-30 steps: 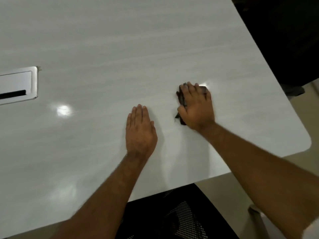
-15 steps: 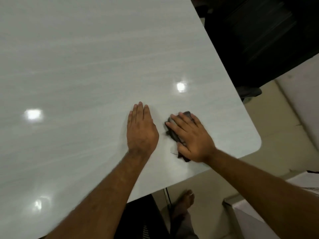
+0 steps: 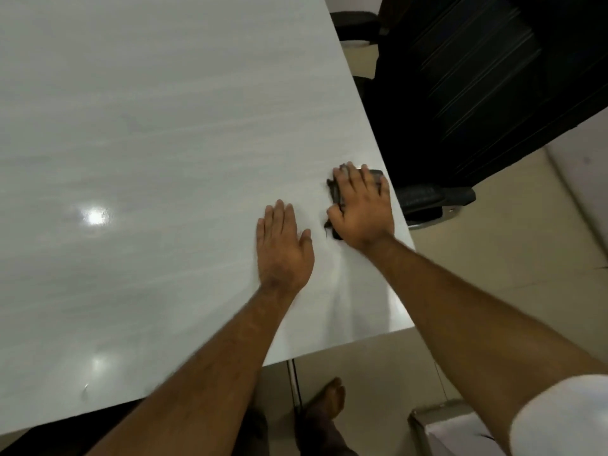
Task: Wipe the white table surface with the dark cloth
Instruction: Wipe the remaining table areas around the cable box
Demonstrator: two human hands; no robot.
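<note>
Black office chair (image 3: 460, 93) stands just beyond the right edge of the table (image 3: 148, 126), backrest ribbed, blurred. Its armrest (image 3: 434, 195) lies low on the chair, close to the table edge, with a chrome part (image 3: 431, 220) just under it. Second dark seat (image 3: 355, 23) behind the chair, at the top. Beige tiled floor (image 3: 493, 274) below and right of the chair. Grey box-like object (image 3: 441, 426) on the floor, well below the chair; kind unclear. Bright ceiling-light reflections (image 3: 95, 215) on the glossy top, far left of the chair.

Dim, slightly blurred; glare spots on table (image 3: 131, 126)
</note>
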